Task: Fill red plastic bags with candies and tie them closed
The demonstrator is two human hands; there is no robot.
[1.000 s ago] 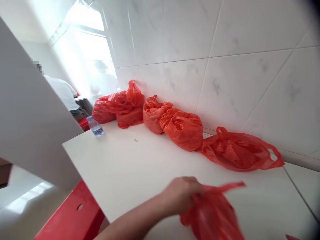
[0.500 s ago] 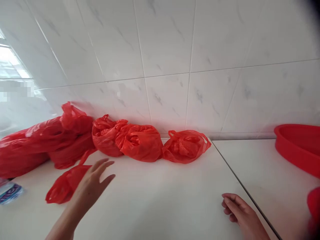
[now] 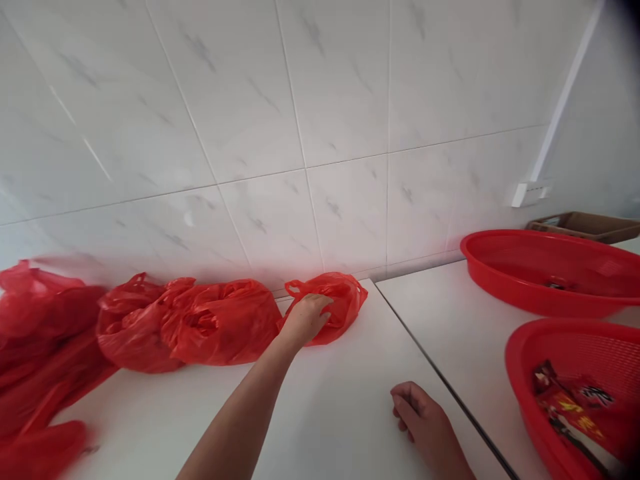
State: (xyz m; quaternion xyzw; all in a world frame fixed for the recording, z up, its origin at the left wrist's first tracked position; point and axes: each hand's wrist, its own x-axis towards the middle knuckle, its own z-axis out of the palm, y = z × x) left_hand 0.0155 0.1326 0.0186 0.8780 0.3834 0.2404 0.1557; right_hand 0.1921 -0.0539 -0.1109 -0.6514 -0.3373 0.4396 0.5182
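Around the grip [image 3: 306, 320], we see crinkly, glossy plastic bags [image 3: 227, 323]; beneath, a smooth, pale counter [image 3: 345, 393].

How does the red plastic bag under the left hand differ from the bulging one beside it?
The smaller bag looks flatter; the bulging bag looks fuller and wider. The left hand is at the smaller bag, while no hand is on the bulging bag. Both are thin, red, crumpled plastic, set near the tiled wall.

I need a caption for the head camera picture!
Left hand at a red bag, right hand over the white table, red baskets nearby.
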